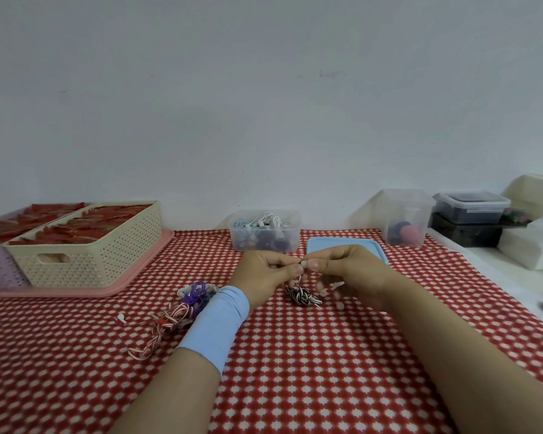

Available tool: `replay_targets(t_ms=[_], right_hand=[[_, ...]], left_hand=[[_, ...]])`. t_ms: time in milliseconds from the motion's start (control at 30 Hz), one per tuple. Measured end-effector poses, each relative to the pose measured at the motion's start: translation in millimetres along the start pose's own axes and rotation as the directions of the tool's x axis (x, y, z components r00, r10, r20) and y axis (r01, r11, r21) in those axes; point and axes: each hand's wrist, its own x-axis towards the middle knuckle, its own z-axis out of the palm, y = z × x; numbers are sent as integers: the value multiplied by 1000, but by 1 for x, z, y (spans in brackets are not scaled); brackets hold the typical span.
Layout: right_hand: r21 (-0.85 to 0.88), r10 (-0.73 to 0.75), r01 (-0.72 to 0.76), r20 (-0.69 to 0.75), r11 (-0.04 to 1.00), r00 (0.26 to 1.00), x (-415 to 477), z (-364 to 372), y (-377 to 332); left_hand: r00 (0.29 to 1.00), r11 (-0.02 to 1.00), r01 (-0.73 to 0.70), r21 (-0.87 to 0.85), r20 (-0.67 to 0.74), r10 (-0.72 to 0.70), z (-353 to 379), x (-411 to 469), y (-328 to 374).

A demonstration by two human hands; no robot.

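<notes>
Could slip out of the pinch with too hard a tug, with only a thin white end held. Could also pull the knots tighter, not looser, by tugging the wrong way. Could bump into the pile of other cords (182, 303) off at 9 o'clock and get mixed up, if swung or dragged that way. Best to go slow and gentle. Close together, the left hand (264, 270) and the right hand (342, 270), thumbs almost touching, both pinching the top end of the black-and-white cord (303, 296) between thumb and first finger. Other fingers of the right hand loosely curled underneath. Rest of the cord wound up in a small tangled ball, just below the pinch at 6 o'clock, touching or nearly touching the red checked cloth (326, 371); hard to tell which. Ball between the two wrists, a bit nearer the right-hand fingers. Clear box (265, 236) of more cords just past the hands at 12 o'clock, blue lid (373, 245) at 1 o'clock, cream basket (85, 255) far off at 10 o'clock
</notes>
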Motion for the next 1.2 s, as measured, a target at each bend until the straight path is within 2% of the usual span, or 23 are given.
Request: replay_targets(t_ms=[233,400,600,767,900,1000,1100,1200], right_hand=[[-74,5,-4,7,997,1000,-2,-3,-3],[-26,37,-36,42,999,998,-2,-4,-3],[-134,24,-26,-17,991,1000,-1,-2,-1],[-114,-3,-2,-43,993,999,-1,1,-3],[-247,-38,16,-83,969,996,-1,0,-5],[-262,-42,9,-121,965,992,1,-1,-4],[-327,-83,31,-147,945,986,6,-4,2],[-464,-120,41,-142,885,982,10,-5,8]], left_hand=[[999,999,-18,27,41,17,0,1,0],[1000,1000,-4,0,28,4,1,1,0],[999,994,-23,106,35,19,0,2,-2],[1000,989,-29,146,10,28,0,5,1],[998,967,-61,249,42,52,-6,3,6],[998,923,-57,380,59,37,-16,5,6],[976,781,-68,621,203,-76,-18,7,2],[943,753,-73,654,292,-162,-11,5,2]])
